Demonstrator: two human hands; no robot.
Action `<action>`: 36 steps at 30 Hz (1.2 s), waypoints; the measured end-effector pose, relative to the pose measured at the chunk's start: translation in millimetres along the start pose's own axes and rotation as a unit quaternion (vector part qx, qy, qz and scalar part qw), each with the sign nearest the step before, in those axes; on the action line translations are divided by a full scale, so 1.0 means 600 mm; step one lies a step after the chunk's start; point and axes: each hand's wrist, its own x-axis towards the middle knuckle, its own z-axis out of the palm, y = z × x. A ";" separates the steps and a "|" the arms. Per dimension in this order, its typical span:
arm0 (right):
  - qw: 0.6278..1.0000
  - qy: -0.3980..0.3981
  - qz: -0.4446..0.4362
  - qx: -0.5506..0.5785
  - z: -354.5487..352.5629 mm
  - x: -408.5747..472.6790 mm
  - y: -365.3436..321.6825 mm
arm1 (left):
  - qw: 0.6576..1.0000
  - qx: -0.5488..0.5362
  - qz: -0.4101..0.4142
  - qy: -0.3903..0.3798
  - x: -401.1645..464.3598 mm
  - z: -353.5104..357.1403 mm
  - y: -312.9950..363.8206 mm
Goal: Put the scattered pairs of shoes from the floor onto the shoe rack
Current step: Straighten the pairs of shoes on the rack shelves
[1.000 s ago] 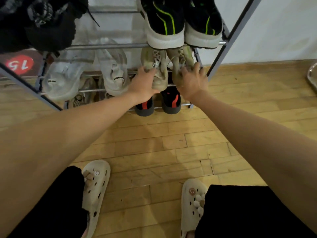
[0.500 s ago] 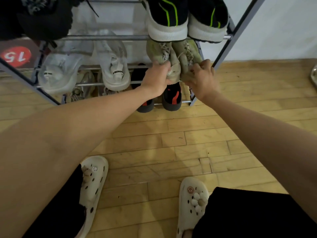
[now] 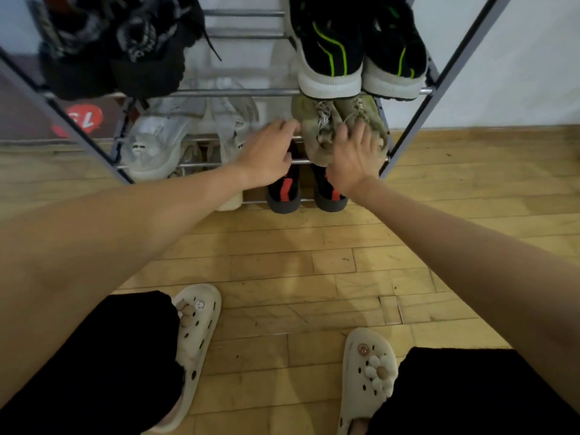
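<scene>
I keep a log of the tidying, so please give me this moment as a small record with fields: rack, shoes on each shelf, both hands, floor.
rack: metal shoe rack, bar shelves, against a white wall
top shelf in view: dark shoes left; black-green sneakers right
middle shelf: white sneakers left; olive shoes right
bottom shelf: black-red shoes
left hand: open, beside the olive shoes
right hand: open, fingers spread on the olive shoes
floor: wood; person wears cream clogs
</scene>
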 end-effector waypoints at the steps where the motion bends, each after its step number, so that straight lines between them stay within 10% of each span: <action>1: 1.000 0.002 -0.026 -0.001 -0.002 -0.004 -0.017 | 1.000 0.019 0.006 0.021 -0.014 -0.013 -0.013; 16: 0.981 -0.133 -0.117 0.078 0.002 0.026 -0.246 | 0.977 0.094 -0.183 -0.051 -0.158 -0.101 -0.288; 29: 0.986 -0.122 -0.078 0.085 0.054 0.051 -0.258 | 0.988 0.023 -0.085 -0.130 -0.137 -0.108 -0.364; 36: 0.988 -0.048 -0.092 0.118 0.061 0.030 -0.290 | 0.994 -0.015 -0.105 -0.025 -0.159 -0.091 -0.358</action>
